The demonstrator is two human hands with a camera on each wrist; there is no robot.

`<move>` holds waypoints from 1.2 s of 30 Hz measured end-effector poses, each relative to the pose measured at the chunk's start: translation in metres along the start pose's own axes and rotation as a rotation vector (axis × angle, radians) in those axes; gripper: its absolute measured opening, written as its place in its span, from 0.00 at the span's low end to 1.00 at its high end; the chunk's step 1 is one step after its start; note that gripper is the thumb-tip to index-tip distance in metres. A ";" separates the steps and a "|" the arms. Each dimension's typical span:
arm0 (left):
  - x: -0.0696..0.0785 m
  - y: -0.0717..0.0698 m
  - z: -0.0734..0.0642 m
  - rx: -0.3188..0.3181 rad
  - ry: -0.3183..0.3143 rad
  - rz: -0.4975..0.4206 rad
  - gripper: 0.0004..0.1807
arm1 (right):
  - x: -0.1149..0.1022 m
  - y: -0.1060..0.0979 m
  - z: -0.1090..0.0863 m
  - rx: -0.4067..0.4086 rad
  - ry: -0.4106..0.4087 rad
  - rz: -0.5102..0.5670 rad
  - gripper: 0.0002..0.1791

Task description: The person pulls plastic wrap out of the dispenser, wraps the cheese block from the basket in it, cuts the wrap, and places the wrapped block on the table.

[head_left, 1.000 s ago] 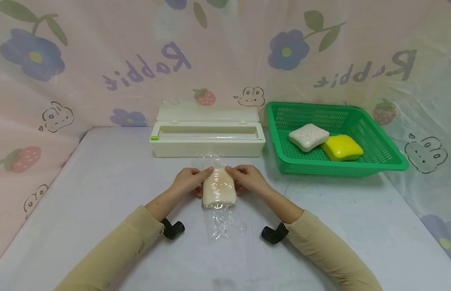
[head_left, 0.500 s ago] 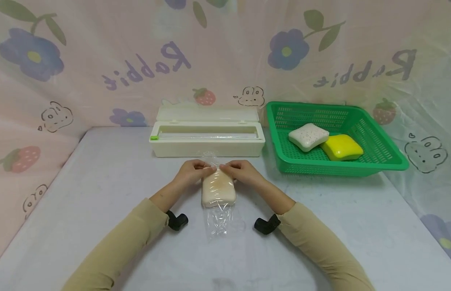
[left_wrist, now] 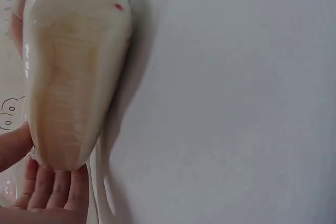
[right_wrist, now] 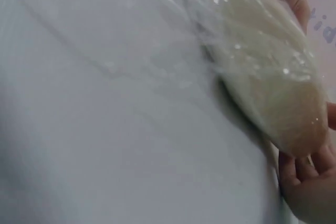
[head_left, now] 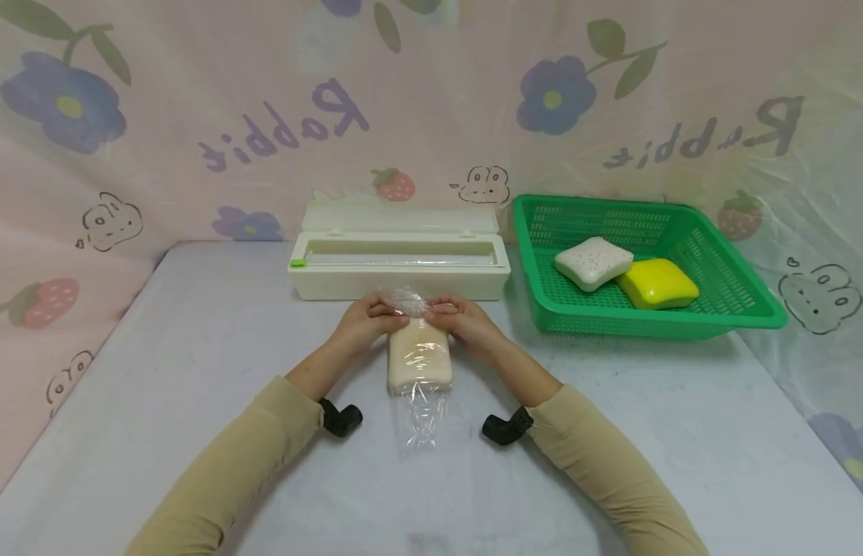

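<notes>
A cream, pillow-shaped bar of soap (head_left: 420,357) lies on the table, wrapped in clear cling film (head_left: 422,421). Loose film spreads from its near end, and more is gathered at its far end. My left hand (head_left: 365,326) pinches the film at the far left corner, thumb toward me. At the far right corner my right hand (head_left: 466,321) does the same, its fingers close to the left ones. In the left wrist view, fingertips (left_wrist: 58,187) sit right at the end of the soap. Curled fingers (right_wrist: 304,170) meet its end in the right wrist view.
Behind the hands stands a white cling film dispenser (head_left: 399,284) with its lid raised. On the right a green basket (head_left: 654,324) holds a white speckled bar (head_left: 593,263) and a yellow bar (head_left: 657,283). A printed curtain (head_left: 431,100) hangs behind the table.
Both hands have shifted from the sides of the soap to its far end and drawn closer together. The film there is now more bunched up. The soap has barely moved.
</notes>
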State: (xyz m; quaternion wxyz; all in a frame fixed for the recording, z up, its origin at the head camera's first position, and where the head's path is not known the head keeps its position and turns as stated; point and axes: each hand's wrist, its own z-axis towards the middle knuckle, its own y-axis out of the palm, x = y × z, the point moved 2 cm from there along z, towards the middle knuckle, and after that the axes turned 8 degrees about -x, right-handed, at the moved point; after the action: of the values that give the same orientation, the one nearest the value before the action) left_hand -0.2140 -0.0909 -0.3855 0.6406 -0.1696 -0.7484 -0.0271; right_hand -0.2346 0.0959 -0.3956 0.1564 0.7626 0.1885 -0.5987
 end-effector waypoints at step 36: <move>0.020 -0.003 -0.033 -0.066 0.377 0.327 0.17 | -0.012 -0.008 -0.015 -0.209 -0.467 -0.391 0.21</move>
State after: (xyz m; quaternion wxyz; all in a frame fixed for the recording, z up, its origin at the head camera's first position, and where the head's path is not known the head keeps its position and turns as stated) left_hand -0.1860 -0.0978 -0.3595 0.7588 -0.3012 -0.5771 0.0211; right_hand -0.2281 0.1091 -0.3805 0.1550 0.5336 0.3512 -0.7536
